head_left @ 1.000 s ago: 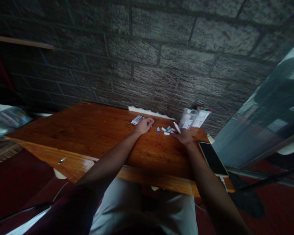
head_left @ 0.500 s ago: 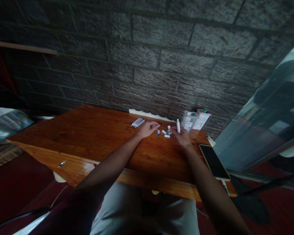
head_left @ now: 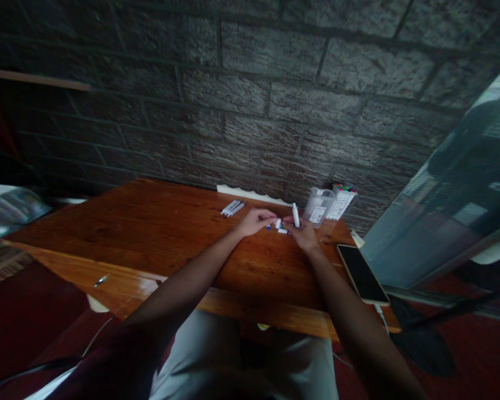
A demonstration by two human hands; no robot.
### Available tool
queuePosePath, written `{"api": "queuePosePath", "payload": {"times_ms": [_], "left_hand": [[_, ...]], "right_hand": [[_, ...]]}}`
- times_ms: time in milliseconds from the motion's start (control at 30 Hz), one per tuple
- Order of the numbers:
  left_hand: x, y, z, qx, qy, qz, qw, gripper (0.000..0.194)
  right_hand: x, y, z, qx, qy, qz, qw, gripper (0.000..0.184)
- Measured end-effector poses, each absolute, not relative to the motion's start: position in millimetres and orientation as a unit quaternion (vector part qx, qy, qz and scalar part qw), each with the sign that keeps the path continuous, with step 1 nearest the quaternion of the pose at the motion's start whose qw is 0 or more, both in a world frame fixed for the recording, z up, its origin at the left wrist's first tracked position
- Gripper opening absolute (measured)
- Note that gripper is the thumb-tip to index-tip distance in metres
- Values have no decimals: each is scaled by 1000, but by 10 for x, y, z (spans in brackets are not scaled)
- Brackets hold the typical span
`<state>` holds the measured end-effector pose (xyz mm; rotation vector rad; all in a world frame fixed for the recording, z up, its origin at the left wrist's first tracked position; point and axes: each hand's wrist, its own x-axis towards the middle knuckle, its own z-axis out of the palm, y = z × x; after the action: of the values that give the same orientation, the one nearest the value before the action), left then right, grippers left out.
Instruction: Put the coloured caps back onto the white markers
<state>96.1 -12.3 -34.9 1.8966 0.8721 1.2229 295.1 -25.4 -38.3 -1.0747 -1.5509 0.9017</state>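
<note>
My right hand (head_left: 302, 232) rests on the wooden table (head_left: 158, 228) and grips a white marker (head_left: 295, 214) that stands nearly upright. My left hand (head_left: 254, 220) lies just to its left, fingers curled and stretched toward a small heap of marker caps (head_left: 278, 225), white with blue and other coloured ends. Whether those fingers pinch a cap is too small to tell. Both hands are close together at the far middle of the table.
Two or three white markers (head_left: 232, 208) lie left of my hands. Two clear boxes (head_left: 329, 203), one full of coloured markers, stand by the brick wall. A phone (head_left: 360, 274) lies at the right edge. A glass panel rises on the right.
My left hand has slid right from the loose markers to the caps. My right hand has tipped its marker from slanted to nearly upright and moved slightly left toward the left hand.
</note>
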Motion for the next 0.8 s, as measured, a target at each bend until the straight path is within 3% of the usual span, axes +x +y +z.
{"api": "queuePosePath", "payload": {"times_ms": [133, 333, 567, 800], "left_hand": [[987, -99, -408, 748, 318, 448, 372, 33], [918, -94, -375, 777, 357, 418, 307, 31], [746, -234, -172, 815, 311, 277, 403, 40], [690, -213, -225, 849, 292, 169, 407, 28]], "right_hand": [[2937, -240, -413, -439, -655, 373, 490, 41], [3030, -209, -424, -488, -657, 322, 476, 38], [3071, -250, -370, -532, -684, 233, 441, 40], [3077, -278, -338, -565, -684, 203, 414, 37]]}}
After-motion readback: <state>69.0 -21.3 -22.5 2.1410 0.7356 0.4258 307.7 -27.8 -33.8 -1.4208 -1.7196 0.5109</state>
